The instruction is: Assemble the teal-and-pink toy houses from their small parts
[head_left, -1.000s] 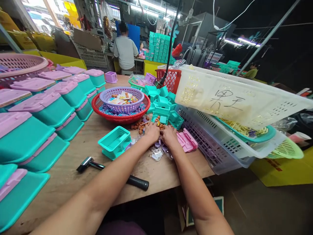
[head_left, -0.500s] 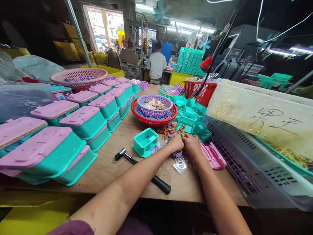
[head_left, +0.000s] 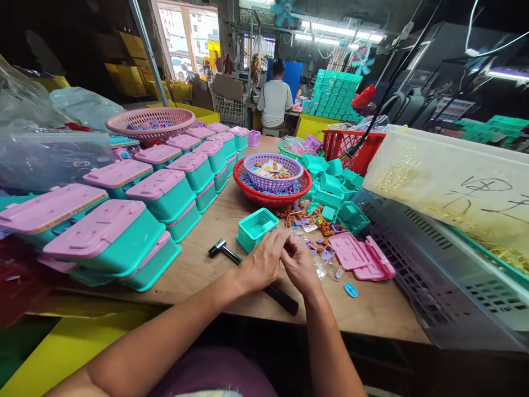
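Landmark: open teal box (head_left: 257, 227) on the wooden table (head_left: 206, 270).
Your left hand (head_left: 261, 264): just in front of the box, fingers curled, tips meeting your right hand; what it pinches, cannot tell.
Your right hand (head_left: 301, 266): touching the left, fingers bent inward; contents hidden.
Hammer (head_left: 256, 273): head front-left of the box, handle passing under your hands.
Small parts (head_left: 314, 229): scattered right of the box.
Pink lids (head_left: 360, 257): further right.
Red basket (head_left: 270, 193): behind the box, purple basket (head_left: 273, 171) inside it.
Closed boxes (head_left: 161, 193): stacked left.
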The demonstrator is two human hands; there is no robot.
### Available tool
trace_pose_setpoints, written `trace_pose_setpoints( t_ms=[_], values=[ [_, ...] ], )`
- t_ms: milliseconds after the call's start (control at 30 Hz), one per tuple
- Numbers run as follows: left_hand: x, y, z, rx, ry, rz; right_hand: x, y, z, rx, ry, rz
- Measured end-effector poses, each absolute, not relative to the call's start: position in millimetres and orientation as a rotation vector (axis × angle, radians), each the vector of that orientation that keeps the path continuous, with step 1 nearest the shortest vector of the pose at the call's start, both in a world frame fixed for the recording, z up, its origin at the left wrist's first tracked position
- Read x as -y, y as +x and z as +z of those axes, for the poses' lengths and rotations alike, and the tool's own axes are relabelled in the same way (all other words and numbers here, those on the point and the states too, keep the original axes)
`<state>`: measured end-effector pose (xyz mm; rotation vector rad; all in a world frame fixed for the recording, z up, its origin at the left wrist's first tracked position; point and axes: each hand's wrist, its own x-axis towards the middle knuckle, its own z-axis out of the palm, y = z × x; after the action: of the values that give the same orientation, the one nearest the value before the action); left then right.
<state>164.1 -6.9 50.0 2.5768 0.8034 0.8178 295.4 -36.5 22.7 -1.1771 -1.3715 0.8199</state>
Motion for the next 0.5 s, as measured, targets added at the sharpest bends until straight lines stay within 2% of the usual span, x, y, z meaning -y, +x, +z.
trace_pose_setpoints(
  t_ms=[200,267,400,500],
  values=[
    [-3,115,52,-0.927,2.789,0.785,37,280,8,1.314,-1.155,1.087],
    [-19,107,57,-1.007,2.822,0.773,35,276,6,1.311,-1.203,1.04],
    [-47,107,56,-0.974,2.972,0.448,30,273,1,1.284,-1.319,0.835],
    [-58,110,52,-0.94,2.984,0.336,29,275,0,1.225,-1.331,0.814]
  ],
)
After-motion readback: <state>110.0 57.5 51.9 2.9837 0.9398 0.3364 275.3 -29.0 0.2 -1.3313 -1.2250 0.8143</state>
